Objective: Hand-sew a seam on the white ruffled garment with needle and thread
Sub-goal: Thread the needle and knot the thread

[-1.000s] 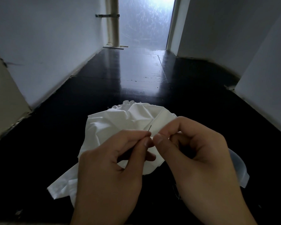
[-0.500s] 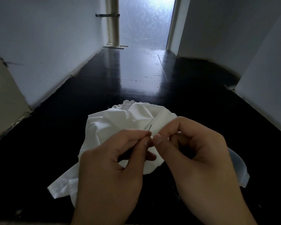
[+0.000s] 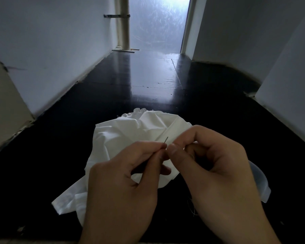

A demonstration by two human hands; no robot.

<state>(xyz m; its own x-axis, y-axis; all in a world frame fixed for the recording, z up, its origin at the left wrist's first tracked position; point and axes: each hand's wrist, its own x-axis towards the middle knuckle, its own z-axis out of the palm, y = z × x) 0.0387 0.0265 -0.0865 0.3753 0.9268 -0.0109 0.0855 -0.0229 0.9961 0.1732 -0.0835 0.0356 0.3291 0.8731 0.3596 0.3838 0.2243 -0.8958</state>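
Note:
The white ruffled garment point(image 3: 130, 132) lies crumpled on the dark floor, its frilled edge point(image 3: 139, 111) at the far side. My left hand point(image 3: 123, 184) pinches a thin needle point(image 3: 166, 140) between thumb and forefinger, the tip poking up over the cloth. My right hand point(image 3: 217, 171) meets it thumb to thumb, fingers curled, thumb and forefinger pinched together at the needle; the thread there is too fine to make out. A pale strand of thread point(image 3: 192, 206) hangs below my right wrist.
A glossy black floor point(image 3: 148, 76) runs down a narrow corridor between white walls point(image 3: 51, 50). A pale post point(image 3: 123, 23) stands at the far end beside a bright frosted door point(image 3: 157, 20). A wall corner point(image 3: 289, 85) juts in on the right.

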